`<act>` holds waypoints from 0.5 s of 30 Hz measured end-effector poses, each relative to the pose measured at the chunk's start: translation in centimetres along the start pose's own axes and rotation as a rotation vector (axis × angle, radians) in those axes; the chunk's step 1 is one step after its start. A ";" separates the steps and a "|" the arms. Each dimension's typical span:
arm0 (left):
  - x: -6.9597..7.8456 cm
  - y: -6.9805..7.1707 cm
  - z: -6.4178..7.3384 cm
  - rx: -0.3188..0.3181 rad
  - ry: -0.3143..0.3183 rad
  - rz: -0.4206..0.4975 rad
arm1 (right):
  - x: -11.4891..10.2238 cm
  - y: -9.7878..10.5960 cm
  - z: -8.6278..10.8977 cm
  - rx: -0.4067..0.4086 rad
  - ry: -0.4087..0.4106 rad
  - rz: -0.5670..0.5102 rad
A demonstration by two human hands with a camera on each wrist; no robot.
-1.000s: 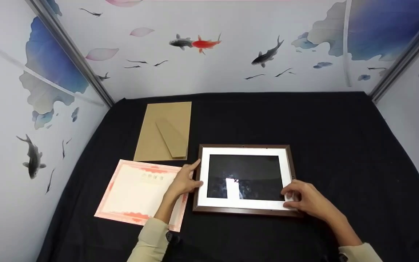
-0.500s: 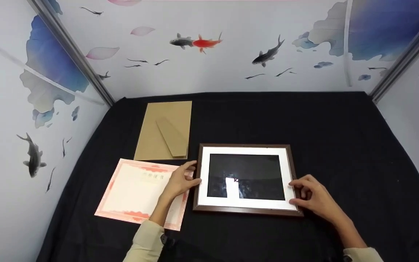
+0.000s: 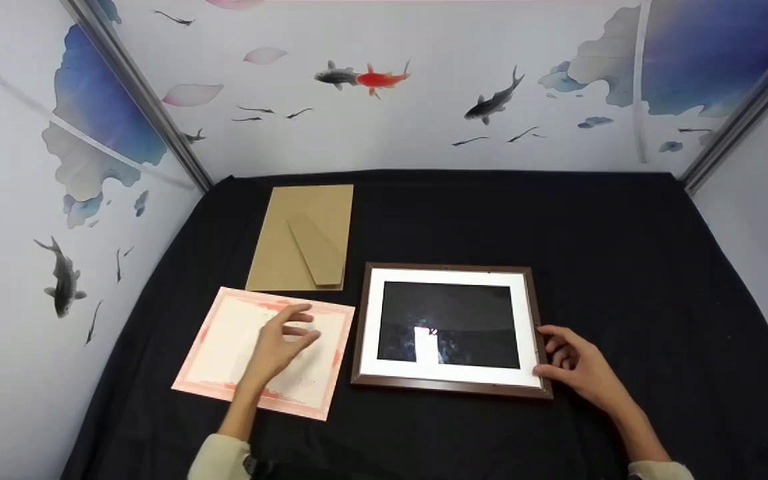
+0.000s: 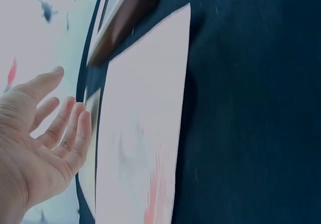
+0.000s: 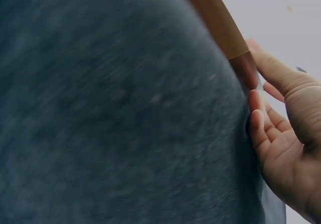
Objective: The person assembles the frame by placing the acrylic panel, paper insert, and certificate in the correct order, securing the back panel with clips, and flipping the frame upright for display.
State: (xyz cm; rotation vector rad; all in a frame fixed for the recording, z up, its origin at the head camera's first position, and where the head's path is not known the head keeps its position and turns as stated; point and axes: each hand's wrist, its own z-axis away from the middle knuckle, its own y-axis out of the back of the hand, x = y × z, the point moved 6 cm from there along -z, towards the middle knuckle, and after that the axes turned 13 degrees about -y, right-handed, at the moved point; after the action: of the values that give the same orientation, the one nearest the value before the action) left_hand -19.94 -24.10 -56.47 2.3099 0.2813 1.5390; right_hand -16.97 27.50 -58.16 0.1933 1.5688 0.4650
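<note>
A brown picture frame [image 3: 451,387] with a white mat and a dark, glossy middle lies flat on the black cloth. My right hand [image 3: 577,367] holds its right side near the front corner, thumb over the edge and fingers bent against the outer side. In the right wrist view, the thumb [image 5: 273,71] lies along that brown corner. To the left lies a certificate [image 3: 224,347] with a pink-red border. Above it hovers my left hand [image 3: 281,343], fingers spread and loosely bent, holding nothing. The left wrist view shows its palm [image 4: 37,169] beside the sheet.
A tan backing board [image 3: 264,247] with its easel leg [image 3: 321,260] on top lies behind the certificate. Black cloth [image 3: 597,227] covers the table. White panels [image 3: 411,140] printed with fish stand at the back and both sides.
My left hand has left the picture frame's left edge and moved left over the certificate. The right hand has shifted outward from the white mat to the frame's right edge.
</note>
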 end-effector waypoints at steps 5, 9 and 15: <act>-0.6 4.2 1.4 0.072 0.022 -0.076 | -0.5 0.0 0.3 -0.001 -0.017 -0.031; -0.8 8.1 3.0 0.109 0.053 -0.151 | -0.3 -0.1 0.2 -0.003 -0.017 -0.027; -1.5 13.1 5.1 0.109 0.083 -0.282 | -0.3 0.2 0.1 -0.004 -0.012 -0.023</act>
State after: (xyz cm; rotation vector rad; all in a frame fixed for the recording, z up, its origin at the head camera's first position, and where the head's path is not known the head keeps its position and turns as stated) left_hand -16.25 -37.61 -54.38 2.1748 0.6969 1.5090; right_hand -16.89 27.55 -57.83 0.1748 1.5569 0.4481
